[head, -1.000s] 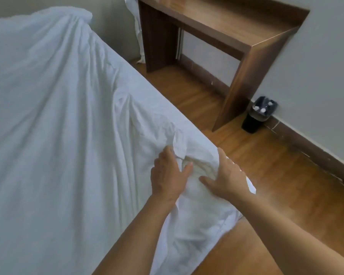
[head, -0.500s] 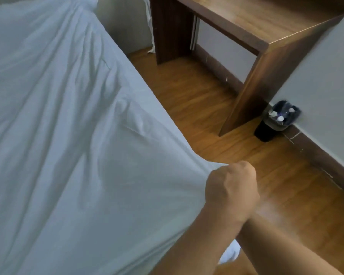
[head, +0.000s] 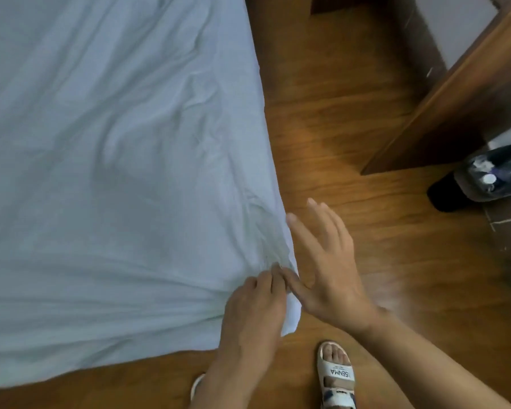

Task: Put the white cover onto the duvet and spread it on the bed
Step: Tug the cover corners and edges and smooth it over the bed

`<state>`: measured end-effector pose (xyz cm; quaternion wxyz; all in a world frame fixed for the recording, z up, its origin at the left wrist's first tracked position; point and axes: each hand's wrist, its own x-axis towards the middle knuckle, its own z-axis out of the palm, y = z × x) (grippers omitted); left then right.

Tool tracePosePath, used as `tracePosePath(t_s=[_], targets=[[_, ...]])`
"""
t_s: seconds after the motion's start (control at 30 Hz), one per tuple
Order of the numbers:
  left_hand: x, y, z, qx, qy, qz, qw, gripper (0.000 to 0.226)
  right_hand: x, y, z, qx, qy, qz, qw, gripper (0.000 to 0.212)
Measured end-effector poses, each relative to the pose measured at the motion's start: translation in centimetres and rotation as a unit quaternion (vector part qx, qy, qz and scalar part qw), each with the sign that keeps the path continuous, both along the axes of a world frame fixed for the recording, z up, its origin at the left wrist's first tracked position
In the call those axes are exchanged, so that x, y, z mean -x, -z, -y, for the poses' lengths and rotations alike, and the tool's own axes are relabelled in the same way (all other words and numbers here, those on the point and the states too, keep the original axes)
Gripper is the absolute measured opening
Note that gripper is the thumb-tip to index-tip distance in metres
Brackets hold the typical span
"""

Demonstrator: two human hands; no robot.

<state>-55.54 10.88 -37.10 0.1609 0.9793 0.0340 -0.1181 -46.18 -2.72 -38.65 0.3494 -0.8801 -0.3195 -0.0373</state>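
Note:
The white duvet cover point(head: 115, 160) lies spread over the bed, wrinkled toward its near right corner point(head: 291, 317), which hangs over the wooden floor. My left hand point(head: 254, 302) sits on that corner with its fingers curled into the bunched fabric, pinching it. My right hand point(head: 325, 261) is just right of the cover's edge, above the floor, fingers straight and spread; its thumb lies against the corner beside my left fingertips. The duvet inside is hidden by the cover.
A wooden desk's side panel point(head: 455, 98) stands at the right, with a black bin point(head: 481, 178) lined in clear plastic beside it. Wooden floor point(head: 351, 128) runs between bed and desk. My sandalled foot point(head: 335, 376) stands at the bed's corner.
The cover's corner, held up and pulled taut in a fist half a second ago, now lies down at the bed's corner. My right hand has let go and opened. The view has tipped downward.

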Motion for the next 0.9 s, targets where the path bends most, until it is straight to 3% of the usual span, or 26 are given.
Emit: tracePosePath(t_s=[0.07,0.1,0.17,0.27,0.33,0.4,0.47,0.53,0.6,0.7,0.8,0.9], targets=[[1.0,1.0,0.5,0.022,-0.025,0.035,0.999,0.065,-2.4,0.3,-0.9,0.098,-0.162,0.038,0.981,0.051],[1.6,1.0,0.5,0.033,-0.043,0.049,0.997,0.059,-3.3,0.3,-1.6,0.120,-0.220,0.013,0.968,0.041],[3.1,0.9,-0.9,0.022,-0.044,0.093,0.994,0.049,-3.7,0.3,-2.5,0.132,-0.292,-0.026,0.947,0.042],[6.4,1.5,-6.4,-0.110,-0.102,0.089,0.985,0.040,-2.8,1.1,-1.7,0.152,-0.379,-0.020,0.913,0.054],[8.6,1.7,-10.1,-0.174,-0.176,0.084,0.965,0.032,-2.4,2.4,-1.1,0.156,-0.369,0.020,0.916,0.043],[9.3,2.0,-12.3,-0.182,-0.192,0.101,0.959,0.025,-2.5,3.2,-2.3,0.094,-0.299,0.028,0.949,0.026],[8.3,1.3,-12.4,-0.134,-0.216,0.149,0.955,0.017,-3.1,2.9,-4.5,-0.017,-0.163,-0.032,0.986,0.030],[7.9,0.9,-11.1,-0.102,-0.249,0.186,0.945,0.015,-3.8,2.1,-5.1,-0.109,-0.082,-0.106,0.985,0.023],[9.5,1.4,-8.7,-0.079,-0.231,0.181,0.953,0.019,-3.5,2.8,-2.8,-0.045,-0.147,-0.095,0.984,0.019],[14.2,3.7,-6.0,-0.062,-0.134,0.129,0.980,0.027,-0.6,5.1,1.9,0.101,-0.292,0.013,0.951,0.024],[15.5,5.3,-6.5,-0.072,-0.083,0.088,0.990,0.024,1.1,6.0,2.8,0.125,-0.265,0.005,0.956,0.018],[15.0,4.3,-6.3,-0.081,-0.105,0.077,0.988,0.026,1.6,4.5,2.2,0.042,-0.168,-0.102,0.980,0.021]])
